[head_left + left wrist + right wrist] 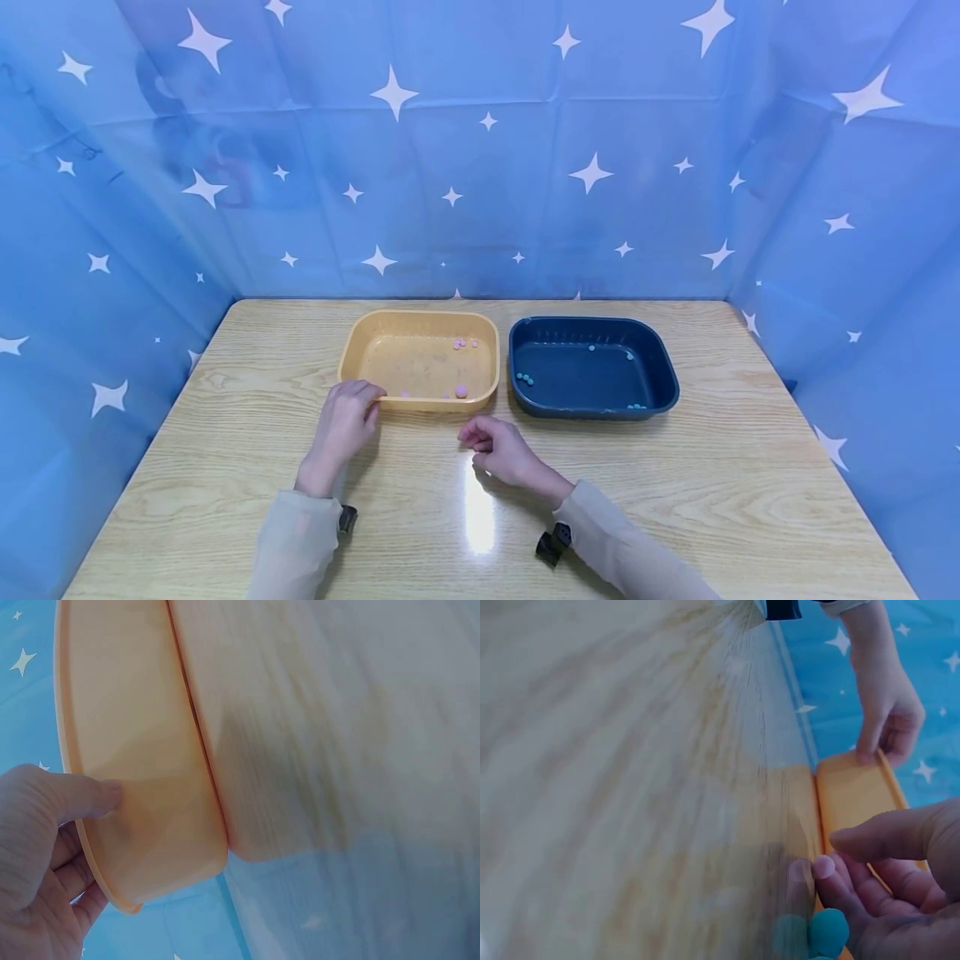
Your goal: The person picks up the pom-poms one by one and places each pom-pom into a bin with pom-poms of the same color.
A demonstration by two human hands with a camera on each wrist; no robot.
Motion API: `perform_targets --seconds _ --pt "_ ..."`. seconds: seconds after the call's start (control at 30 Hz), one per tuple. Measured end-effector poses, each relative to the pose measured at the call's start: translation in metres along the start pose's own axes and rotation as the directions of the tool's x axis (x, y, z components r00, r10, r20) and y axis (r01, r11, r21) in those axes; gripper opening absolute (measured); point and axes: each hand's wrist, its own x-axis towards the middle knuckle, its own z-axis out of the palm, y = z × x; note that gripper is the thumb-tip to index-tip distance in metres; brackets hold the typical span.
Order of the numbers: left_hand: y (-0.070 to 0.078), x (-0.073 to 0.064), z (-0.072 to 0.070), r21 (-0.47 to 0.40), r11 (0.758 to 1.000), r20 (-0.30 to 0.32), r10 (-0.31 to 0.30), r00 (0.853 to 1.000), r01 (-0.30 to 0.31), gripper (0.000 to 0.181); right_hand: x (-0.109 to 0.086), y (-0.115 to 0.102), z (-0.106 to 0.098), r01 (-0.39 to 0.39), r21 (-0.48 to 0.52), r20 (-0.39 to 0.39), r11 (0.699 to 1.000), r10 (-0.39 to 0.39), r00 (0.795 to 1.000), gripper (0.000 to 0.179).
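In the head view my left hand (347, 421) grips the front left rim of a yellow-orange plastic bin (420, 404). Its thumb lies on the bin's outer wall (142, 787) in the left wrist view, with the other fingers behind the rim. My right hand (502, 450) is low over the table in front of the bin, fingers loosely bent. Thumb and forefinger of that hand (900, 892) stand apart in the right wrist view, with nothing visible between them. A teal ball (829, 932) appears beside its fingers; whether they touch it I cannot tell.
Several pink balls (461, 391) of different sizes lie in the yellow-orange bin. A dark blue bin (592, 412) stands just right of it, holding several small teal balls (526, 378). Both are on a wooden table (750, 467), enclosed by a blue star-patterned curtain (480, 225).
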Motion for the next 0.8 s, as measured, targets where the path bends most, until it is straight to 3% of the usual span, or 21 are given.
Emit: perform_targets --seconds 0.8 --pt "-0.0005 0.0000 0.0007 0.000 1.000 -0.009 0.006 1.000 -0.006 0.020 0.0038 0.0054 0.0022 0.082 -0.073 -0.003 0.994 -0.083 0.997 0.036"
